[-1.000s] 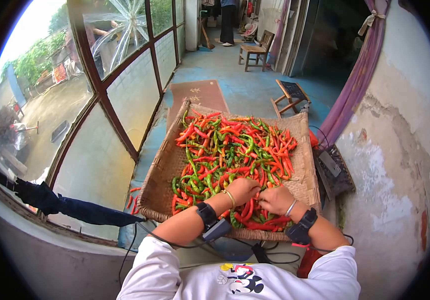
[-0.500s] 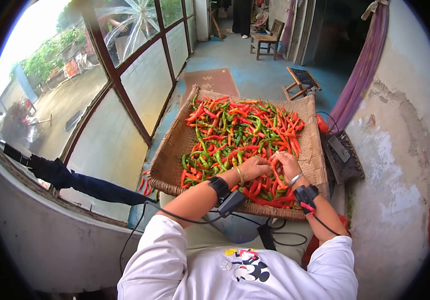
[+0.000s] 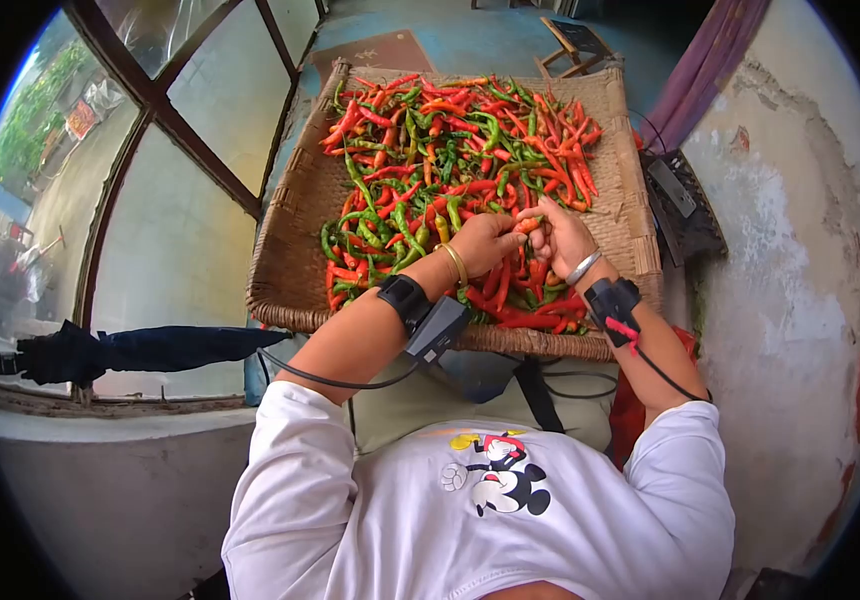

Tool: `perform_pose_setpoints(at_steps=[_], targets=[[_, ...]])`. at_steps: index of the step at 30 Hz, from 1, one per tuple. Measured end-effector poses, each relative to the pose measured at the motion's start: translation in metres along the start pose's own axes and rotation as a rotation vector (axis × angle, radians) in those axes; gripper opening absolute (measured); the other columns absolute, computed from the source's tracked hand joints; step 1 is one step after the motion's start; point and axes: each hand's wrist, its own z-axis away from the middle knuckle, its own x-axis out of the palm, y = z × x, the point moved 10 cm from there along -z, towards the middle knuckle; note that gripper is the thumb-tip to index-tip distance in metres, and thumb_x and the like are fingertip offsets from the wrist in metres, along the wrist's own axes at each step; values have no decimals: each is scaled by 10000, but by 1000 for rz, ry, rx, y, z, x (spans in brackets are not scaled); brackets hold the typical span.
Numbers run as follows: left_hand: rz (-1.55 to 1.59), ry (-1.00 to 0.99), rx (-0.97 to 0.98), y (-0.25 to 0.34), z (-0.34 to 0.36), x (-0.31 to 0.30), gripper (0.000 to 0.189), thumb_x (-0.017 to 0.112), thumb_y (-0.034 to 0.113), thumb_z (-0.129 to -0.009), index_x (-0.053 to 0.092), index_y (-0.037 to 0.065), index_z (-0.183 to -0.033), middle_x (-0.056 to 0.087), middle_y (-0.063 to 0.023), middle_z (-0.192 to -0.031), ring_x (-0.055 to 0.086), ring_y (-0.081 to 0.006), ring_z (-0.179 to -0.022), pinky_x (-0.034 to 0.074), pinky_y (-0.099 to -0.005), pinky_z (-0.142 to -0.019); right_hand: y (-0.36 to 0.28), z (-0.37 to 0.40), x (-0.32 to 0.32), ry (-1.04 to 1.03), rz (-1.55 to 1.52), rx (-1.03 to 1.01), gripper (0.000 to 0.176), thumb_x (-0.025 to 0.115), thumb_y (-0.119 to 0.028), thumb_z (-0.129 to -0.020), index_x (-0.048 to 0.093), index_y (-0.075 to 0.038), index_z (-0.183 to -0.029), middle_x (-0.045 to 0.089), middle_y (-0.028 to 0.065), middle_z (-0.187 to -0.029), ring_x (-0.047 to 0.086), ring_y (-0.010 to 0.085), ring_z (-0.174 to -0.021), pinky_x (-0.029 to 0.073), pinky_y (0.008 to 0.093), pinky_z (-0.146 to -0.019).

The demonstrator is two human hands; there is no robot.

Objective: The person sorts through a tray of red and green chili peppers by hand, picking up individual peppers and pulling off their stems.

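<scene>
A wide woven basket (image 3: 618,130) holds a heap of red, green and orange chili peppers (image 3: 415,170). Over its near right part, my left hand (image 3: 485,243) and my right hand (image 3: 564,242) meet with bent fingers. Between them is an orange-red chili pepper (image 3: 527,226), its upper part hidden by my right fingers. My left thumb and fingertips pinch at its near side. Both hands are closed and just above the heap. A gold bangle (image 3: 455,262) circles my left wrist, and a silver one (image 3: 583,267) my right.
Black devices with cables (image 3: 440,325) are strapped to my forearms. A folded dark umbrella (image 3: 170,350) lies at the left by the window frame (image 3: 155,105). To the basket's right are a dark container (image 3: 685,205) and a peeling wall (image 3: 780,250). A small folding stool (image 3: 575,45) stands beyond.
The view has tipped downward, so the basket sits higher in frame. The red chili pepper that hung from my right fingers now shows only as a short piece between both hands.
</scene>
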Motion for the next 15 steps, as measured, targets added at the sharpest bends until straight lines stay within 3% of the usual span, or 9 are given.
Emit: perform_pose_setpoints(at_steps=[3,6,11,13,15], targets=[[-38,-2,25,0,0,0,234,469,222,-875,566,15,-925,578,-8,-679,504,-57,-533,425,-206,-485,11,-7,-5,-52,-274,52,350,393,-354,-889,561,-47,-889,463,-10,-498,373,81,-380,320,233,-374],[23,51,0,0,3,-12,273,421,243,-896,574,17,-898,583,-11,-660,494,-63,-505,405,-199,-459,3,-11,-6,-58,-241,-44,258,464,-293,-873,567,-57,-876,497,-8,-526,409,76,-414,340,227,-406],[109,27,-1,1,1,-16,347,367,271,-913,570,-3,-976,575,-18,-626,486,-65,-493,396,-208,-447,-35,1,3,-26,195,-188,153,530,-189,-841,553,-40,-819,552,1,-607,497,52,-481,418,197,-424],[215,316,2,-1,4,-44,380,347,291,-915,572,-11,-968,574,-24,-626,476,-75,-481,397,-216,-448,-50,-3,-2,-45,251,-197,152,524,-183,-841,555,-37,-813,561,7,-619,504,50,-487,429,200,-429],[292,352,16,-9,-3,-54,385,348,293,-911,565,-15,-989,572,-31,-641,464,-83,-470,399,-218,-450,-70,-7,-10,-21,252,-228,149,530,-181,-838,552,-33,-831,572,15,-638,525,57,-512,453,205,-459]])
